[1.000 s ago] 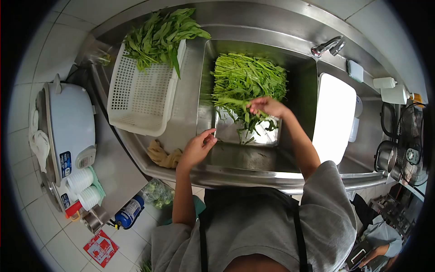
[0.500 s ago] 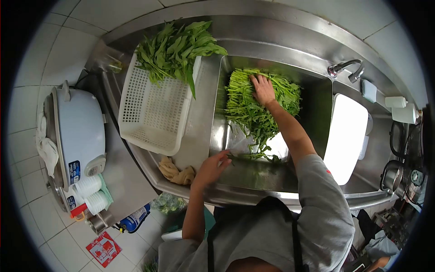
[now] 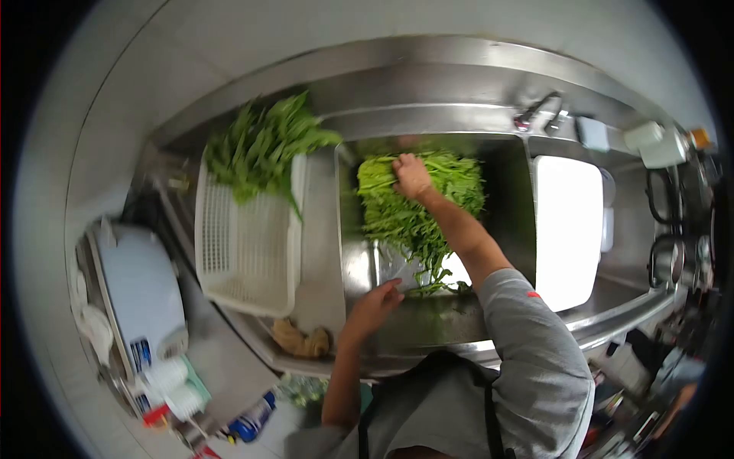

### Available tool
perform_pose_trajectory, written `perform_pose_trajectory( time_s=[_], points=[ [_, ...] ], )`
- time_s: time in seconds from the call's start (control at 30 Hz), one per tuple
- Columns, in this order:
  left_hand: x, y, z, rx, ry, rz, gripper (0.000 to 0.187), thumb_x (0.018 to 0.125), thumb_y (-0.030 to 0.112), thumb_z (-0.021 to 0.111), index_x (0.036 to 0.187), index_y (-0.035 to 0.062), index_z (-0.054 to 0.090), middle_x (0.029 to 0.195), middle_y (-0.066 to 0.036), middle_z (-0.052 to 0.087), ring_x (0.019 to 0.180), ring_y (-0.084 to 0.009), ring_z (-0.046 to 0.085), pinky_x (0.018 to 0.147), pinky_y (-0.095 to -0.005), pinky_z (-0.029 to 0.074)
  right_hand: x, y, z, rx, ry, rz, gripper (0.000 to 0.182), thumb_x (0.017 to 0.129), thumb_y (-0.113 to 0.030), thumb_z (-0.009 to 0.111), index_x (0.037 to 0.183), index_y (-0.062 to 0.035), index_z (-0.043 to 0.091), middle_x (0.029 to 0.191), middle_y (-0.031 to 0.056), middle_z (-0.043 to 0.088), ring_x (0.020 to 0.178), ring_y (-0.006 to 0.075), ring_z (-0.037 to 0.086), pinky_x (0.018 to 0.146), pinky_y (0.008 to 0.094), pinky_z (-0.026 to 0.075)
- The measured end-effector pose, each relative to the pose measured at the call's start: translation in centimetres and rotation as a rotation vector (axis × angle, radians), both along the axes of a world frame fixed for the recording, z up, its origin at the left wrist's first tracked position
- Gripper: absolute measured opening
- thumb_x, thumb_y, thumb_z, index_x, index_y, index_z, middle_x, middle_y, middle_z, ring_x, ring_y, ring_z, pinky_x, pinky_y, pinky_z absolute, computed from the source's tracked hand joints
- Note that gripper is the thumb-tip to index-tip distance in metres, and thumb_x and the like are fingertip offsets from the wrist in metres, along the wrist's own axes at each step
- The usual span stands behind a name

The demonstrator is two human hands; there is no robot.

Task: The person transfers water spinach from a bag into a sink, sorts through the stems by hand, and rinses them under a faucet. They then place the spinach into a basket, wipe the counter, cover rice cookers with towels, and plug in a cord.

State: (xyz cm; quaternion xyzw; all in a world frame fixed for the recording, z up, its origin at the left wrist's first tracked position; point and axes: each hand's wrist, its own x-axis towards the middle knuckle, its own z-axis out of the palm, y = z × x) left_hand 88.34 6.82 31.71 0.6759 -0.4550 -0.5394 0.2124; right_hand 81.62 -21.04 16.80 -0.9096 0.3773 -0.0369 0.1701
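A thick heap of leafy greens (image 3: 451,183), long-stemmed like water spinach, lies in the deep steel sink (image 3: 508,260). My right hand (image 3: 413,177) is on top of its far stem end, fingers curled down over the stems. At the sink's near left, my left hand (image 3: 375,307) has thumb and fingers drawn together at a clear plastic bag (image 3: 394,264), whose edge seems pinched there. The bag lies partly under the greens, with loose leafy stems (image 3: 440,287) beside it. Motion blurs the view.
Left of the sink stands a white perforated basket (image 3: 245,264) with more greens (image 3: 264,149) across its far end. A tan cloth (image 3: 300,339) lies below it. A white board or lid (image 3: 569,233) covers part of the right side; a faucet (image 3: 535,115) is behind.
The view has shifted and tilted, blurring. My right hand's fingers, spread on the stems before, now curl over the far stem end. My left hand stays by the plastic bag.
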Motion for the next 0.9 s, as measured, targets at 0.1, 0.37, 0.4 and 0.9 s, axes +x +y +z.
perform_pose_trajectory(
  time_s=[0.1, 0.37, 0.4, 0.9],
  points=[
    [-0.5, -2.0, -1.3, -0.046, -0.007, -0.103, 0.035, 0.085, 0.020, 0.056, 0.117, 0.0060, 0.051, 0.086, -0.011, 0.061, 0.079, -0.0181, 0.058, 0.074, -0.0306, 0.045, -1.6, -0.3, -0.2, -0.016, -0.232, -0.026, 0.038, 0.063, -0.018, 0.067, 0.096, -0.0031, 0.053, 0.097, 0.0159, 0.053, 0.095, 0.0319, 0.050, 0.083, 0.0420, 0.041],
    [1.7, -14.6, -13.1, -0.119, 0.128, 0.187, 0.057, 0.085, 0.020, 0.056, 0.129, 0.0001, 0.027, 0.093, -0.012, 0.055, 0.085, -0.0170, 0.050, 0.081, -0.0316, 0.041, -4.5, 1.5, 2.2, 0.038, -0.479, -0.231, 0.040, 0.060, -0.007, 0.056, 0.099, -0.0016, 0.053, 0.080, 0.0172, 0.058, 0.079, 0.0345, 0.057, 0.071, 0.0417, 0.047],
    [2.2, -16.5, -14.5, -0.226, 0.006, 0.193, 0.062, 0.084, 0.023, 0.058, 0.128, -0.0062, 0.025, 0.091, -0.012, 0.055, 0.085, -0.0189, 0.050, 0.082, -0.0333, 0.040, -4.6, 1.4, 1.2, -0.004, -0.555, -0.199, 0.042, 0.060, -0.008, 0.056, 0.102, -0.0042, 0.053, 0.089, 0.0146, 0.058, 0.089, 0.0328, 0.056, 0.081, 0.0430, 0.043],
    [-2.2, -23.1, -5.8, -0.621, -0.099, -0.225, 0.031, 0.080, -0.004, 0.040, 0.106, -0.0018, 0.057, 0.102, -0.014, 0.061, 0.093, -0.0223, 0.057, 0.086, -0.0322, 0.042, -9.7, -0.5, 3.1, 0.143, -0.874, -0.445, 0.039, 0.067, -0.015, 0.061, 0.105, -0.0066, 0.058, 0.096, 0.0168, 0.061, 0.088, 0.0326, 0.059, 0.078, 0.0376, 0.047]
  ],
)
